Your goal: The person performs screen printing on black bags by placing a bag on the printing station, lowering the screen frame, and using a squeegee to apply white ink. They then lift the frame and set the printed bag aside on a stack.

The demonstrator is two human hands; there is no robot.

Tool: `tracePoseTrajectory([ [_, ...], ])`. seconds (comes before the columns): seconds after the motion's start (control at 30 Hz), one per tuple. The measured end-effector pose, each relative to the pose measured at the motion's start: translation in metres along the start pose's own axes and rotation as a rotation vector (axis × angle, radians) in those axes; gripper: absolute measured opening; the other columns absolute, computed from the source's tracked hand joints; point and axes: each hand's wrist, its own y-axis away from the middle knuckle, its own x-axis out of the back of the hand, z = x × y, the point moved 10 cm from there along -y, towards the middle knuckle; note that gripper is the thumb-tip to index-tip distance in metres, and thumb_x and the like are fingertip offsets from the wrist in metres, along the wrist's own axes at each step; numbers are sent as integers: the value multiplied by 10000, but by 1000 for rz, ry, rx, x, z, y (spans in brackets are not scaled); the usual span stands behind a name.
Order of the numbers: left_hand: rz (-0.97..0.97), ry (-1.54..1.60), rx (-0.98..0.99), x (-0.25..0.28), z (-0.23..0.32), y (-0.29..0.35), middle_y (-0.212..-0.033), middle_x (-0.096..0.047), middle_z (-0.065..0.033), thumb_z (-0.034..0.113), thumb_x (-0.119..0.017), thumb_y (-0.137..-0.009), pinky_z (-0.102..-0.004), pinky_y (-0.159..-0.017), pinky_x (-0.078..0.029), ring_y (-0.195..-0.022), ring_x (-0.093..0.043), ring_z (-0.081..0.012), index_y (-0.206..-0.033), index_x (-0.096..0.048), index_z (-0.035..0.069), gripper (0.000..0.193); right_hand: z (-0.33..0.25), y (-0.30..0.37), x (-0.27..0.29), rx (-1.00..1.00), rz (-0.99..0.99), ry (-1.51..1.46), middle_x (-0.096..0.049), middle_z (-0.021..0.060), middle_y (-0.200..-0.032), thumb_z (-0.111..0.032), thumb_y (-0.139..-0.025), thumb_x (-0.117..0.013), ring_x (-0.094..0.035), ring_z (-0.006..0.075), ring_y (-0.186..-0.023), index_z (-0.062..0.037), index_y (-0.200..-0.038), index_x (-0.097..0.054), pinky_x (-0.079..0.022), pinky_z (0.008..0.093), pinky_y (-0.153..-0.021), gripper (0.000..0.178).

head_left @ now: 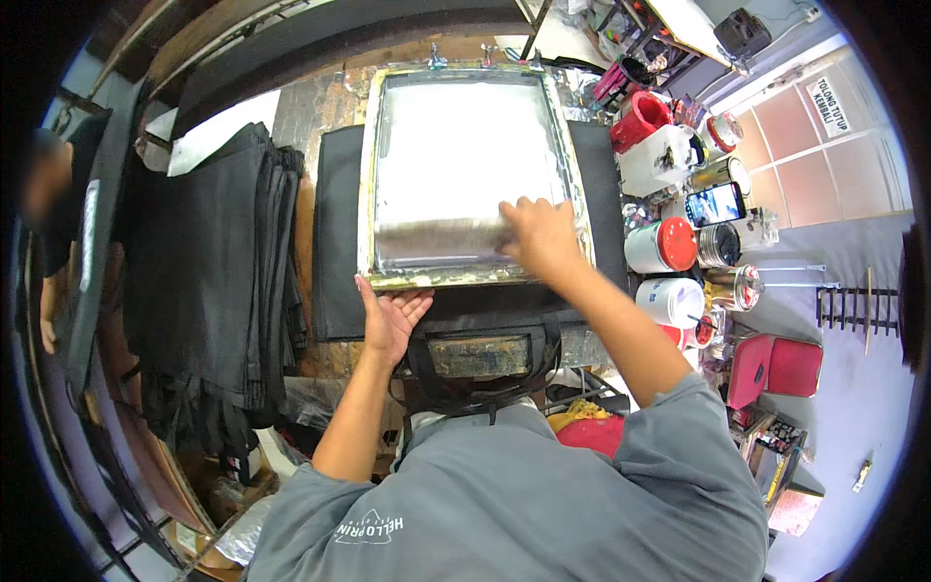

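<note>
A wooden-framed printing screen [365, 184] with a pale mesh lies over a black fabric bag [336, 209] on the worktable. My right hand [545, 236] is closed around the right end of a squeegee [436, 238], a wide brownish bar blurred by motion near the screen's near side. At the frame's near left corner, my left hand [392, 320] is palm up, fingers stretched out. Its thumb and fingertips touch the near edge of the frame. The bag's handles [475, 378] hang over the table's near edge, towards me.
To the left stands a stack of black bags [208, 262]; beyond it, another person [58, 194] is partly visible. Paint tubs and cans, including a red-lidded tub [676, 243], crowd the right side beside a lit phone [716, 205]. Small clamps [438, 60] sit behind the screen.
</note>
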Motion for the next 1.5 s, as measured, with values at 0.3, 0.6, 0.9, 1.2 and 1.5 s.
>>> tracePoseTrajectory([
  [0.3,35,-46,59,9,-5,1,-1518,-316,-385,915,-270,-878,-464,-1166,-429,-1433,-410,-423,-1538,-52,-182,1298,-2,-36,-22,2,326,52,-620,20,-954,-160,-720,-833,-582,251,-953,-188,-1039,-644,-353,488,-866,372],
  [0.6,173,-161,214,32,-22,-22,-1211,-617,-287,919,-275,-877,-426,-1002,-552,-1097,-672,-321,-1373,-445,-125,1169,53,-136,-31,-161,322,101,-669,27,-1009,-279,-770,-845,-625,265,-988,-203,-1084,-667,-369,500,-848,369],
  [0.9,277,-1402,-1281,-143,197,-60,-948,-657,-129,430,-795,-877,-428,-803,-476,-893,-615,-271,-1044,-708,24,447,69,-186,2,23,386,72,-672,31,-1015,-280,-748,-865,-624,269,-1013,-190,-1087,-659,-379,499,-854,406],
  [1.2,252,-2078,-1155,-150,175,-191,-886,-653,-43,592,-749,-819,-404,-739,-484,-847,-613,-246,-900,-688,87,515,47,-173,-33,109,367,180,-644,9,-975,-218,-728,-854,-629,245,-942,-181,-1067,-609,-424,437,-796,420],
  [1.5,158,-2042,-1148,-120,108,-96,-802,-585,-50,596,-765,-780,-407,-700,-472,-749,-562,-239,-802,-625,72,543,18,-57,-55,105,320,147,-633,15,-943,-130,-697,-822,-611,225,-906,-172,-1118,-645,-422,419,-825,459],
])
